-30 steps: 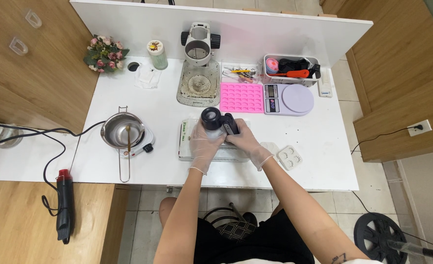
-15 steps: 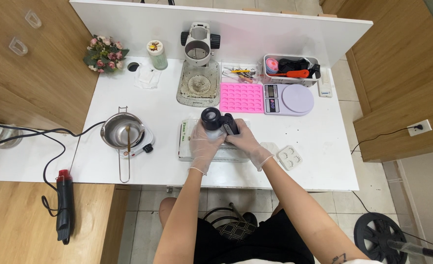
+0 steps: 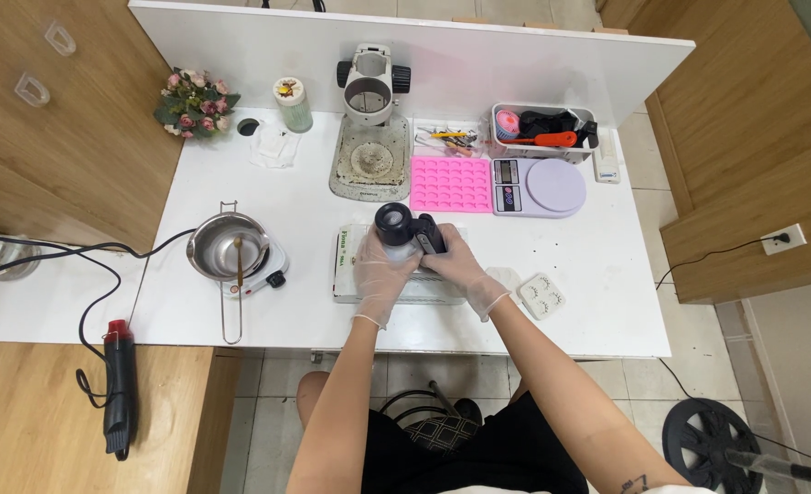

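Both gloved hands close around a black microscope head, held upright at the middle of the white table over a pale cutting mat. The left hand wraps the round eyepiece end; the right hand grips the body from the right, steadying it. Far of them stands the empty microscope stand. A pink mould and lilac scale lie right of the stand; a steel pot sits left on a small burner.
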